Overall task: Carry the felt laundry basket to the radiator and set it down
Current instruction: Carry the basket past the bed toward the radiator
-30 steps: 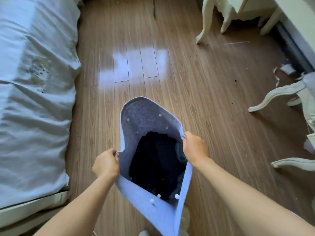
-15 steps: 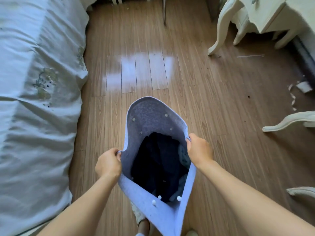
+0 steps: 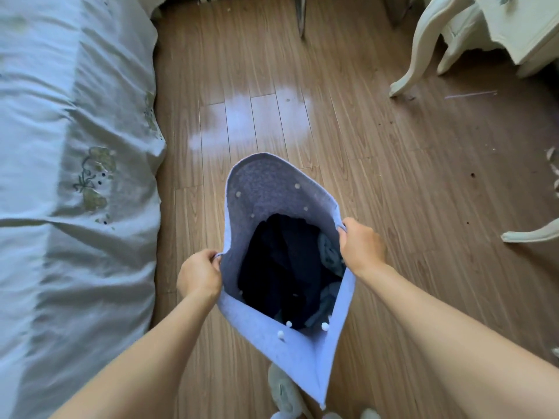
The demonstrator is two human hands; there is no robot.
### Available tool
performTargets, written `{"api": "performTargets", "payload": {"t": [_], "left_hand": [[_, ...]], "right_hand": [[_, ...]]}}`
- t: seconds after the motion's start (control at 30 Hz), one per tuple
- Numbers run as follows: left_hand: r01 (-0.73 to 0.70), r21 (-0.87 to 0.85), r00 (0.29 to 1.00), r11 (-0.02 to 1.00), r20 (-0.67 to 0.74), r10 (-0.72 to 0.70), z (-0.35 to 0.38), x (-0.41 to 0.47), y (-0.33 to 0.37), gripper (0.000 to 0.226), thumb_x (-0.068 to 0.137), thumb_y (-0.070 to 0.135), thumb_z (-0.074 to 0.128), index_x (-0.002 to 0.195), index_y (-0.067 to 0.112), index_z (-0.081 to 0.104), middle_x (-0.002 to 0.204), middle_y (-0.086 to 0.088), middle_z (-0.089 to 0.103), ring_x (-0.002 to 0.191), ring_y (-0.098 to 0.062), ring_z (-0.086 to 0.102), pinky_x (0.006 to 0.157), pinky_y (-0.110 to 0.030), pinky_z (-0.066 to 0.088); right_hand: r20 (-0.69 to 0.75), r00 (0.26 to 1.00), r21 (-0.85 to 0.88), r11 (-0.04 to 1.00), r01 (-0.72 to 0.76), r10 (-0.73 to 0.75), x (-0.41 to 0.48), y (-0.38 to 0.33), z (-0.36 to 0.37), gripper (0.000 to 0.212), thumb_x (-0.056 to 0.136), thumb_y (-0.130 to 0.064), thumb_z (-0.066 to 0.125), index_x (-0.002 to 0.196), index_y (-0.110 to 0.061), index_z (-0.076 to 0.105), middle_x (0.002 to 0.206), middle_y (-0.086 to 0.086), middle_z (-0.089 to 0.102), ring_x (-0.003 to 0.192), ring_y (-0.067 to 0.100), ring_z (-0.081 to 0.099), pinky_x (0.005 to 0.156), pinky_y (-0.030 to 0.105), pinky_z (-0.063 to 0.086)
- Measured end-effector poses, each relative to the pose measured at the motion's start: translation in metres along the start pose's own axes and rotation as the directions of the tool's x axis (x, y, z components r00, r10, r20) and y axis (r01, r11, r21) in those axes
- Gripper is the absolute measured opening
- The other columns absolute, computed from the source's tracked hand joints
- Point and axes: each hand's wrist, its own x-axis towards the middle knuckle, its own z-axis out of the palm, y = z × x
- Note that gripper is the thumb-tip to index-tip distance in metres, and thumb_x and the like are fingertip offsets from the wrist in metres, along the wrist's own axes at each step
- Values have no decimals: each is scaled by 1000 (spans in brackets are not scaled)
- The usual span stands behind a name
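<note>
Wooden plank flooring (image 3: 378, 164) fills the room, with one pale patch of reflected light lying just beyond the far rim of the one felt laundry basket (image 3: 266, 189), the grey-blue landmark at the centre of the view. That basket hangs above the floor between two bare forearms, its mouth pulled into a long pointed oval. To its left the left hand (image 3: 199, 275) is closed in a fist on the basket's left rim, fingers curled over the edge; to its right the right hand (image 3: 361, 247) is likewise clenched on the right rim, knuckles up. Inside the basket lies a heap of dark clothing (image 3: 284, 267), with a greyer piece tucked against the right wall; how many garments there are cannot be told. Several small white dots stud the inner wall, and three white pompoms (image 3: 280, 334) sit along the near rim. Left of the basket, one bed under a pale embroidered cover (image 3: 75, 182) runs the length of the view. Beyond the basket to the right stands one cream cabinet (image 3: 514, 28) on curved legs, and one more curved cream leg (image 3: 532, 234) reaches in right of the basket. Below the basket a slippered foot (image 3: 284, 391) shows.
</note>
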Motion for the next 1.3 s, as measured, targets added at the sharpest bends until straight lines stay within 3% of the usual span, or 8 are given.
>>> {"api": "performTargets", "payload": {"t": [0.1,0.23,0.37,0.53,0.67,0.83,1.1,1.3], "left_hand": [[26,-19,1000,999,-12,-26,-10,25,4,26,94,27,49,103,17,72,108,-10,72,102,-33,63,75,-33,45],[40,-23,999,999,-23,-41,-21,53,13,27,94,26,48,105,17,71,109,-11,71,103,-33,62,73,-31,42],[82,-30,996,996,-30,-83,-29,82,28,27,94,25,48,105,18,71,109,-10,71,103,-33,62,72,-30,41],[152,-31,987,988,-45,-153,-39,116,55,26,95,24,47,104,18,71,107,-9,71,100,-32,62,69,-30,38],[185,-33,981,982,-46,-187,-44,139,76,26,96,24,47,105,19,70,106,-9,71,100,-32,62,70,-31,40],[191,-59,980,980,-51,-194,-48,169,98,26,96,24,47,105,18,71,107,-10,71,99,-32,62,69,-30,39],[174,-82,982,981,-65,-180,-60,231,123,27,96,25,46,108,19,70,110,-9,71,103,-33,62,73,-31,42],[150,-90,987,985,-50,-155,-79,290,134,26,95,25,48,105,19,71,108,-9,71,101,-32,62,68,-30,40]], "right_hand": [[0,1000,-2,1000,17,-17,21,-22,3,21,97,-24,40,86,-9,52,80,14,65,63,28,42,53,31,29],[12,999,16,999,36,-36,50,-46,2,21,97,-25,39,78,-15,42,81,14,64,62,29,43,49,30,25],[41,997,34,997,63,-64,87,-69,-1,22,97,-24,39,77,-15,42,82,13,65,65,30,46,55,32,31],[82,991,24,994,108,-110,135,-88,-11,23,97,-24,39,89,-8,52,88,15,66,79,38,59,58,34,35],[99,987,13,992,125,-126,175,-101,-21,23,97,-25,40,92,-7,53,95,17,67,86,40,59,60,34,35],[98,983,13,988,153,-154,216,-116,-29,20,96,-24,39,79,-14,44,91,16,67,79,37,57,59,33,32],[65,984,17,986,164,-165,278,-156,-33,20,97,-23,39,81,-14,47,85,14,66,64,28,42,56,32,29],[48,993,10,994,107,-107,316,-194,-33,22,97,-24,38,84,-11,51,86,14,66,73,35,54,58,32,31]]}}
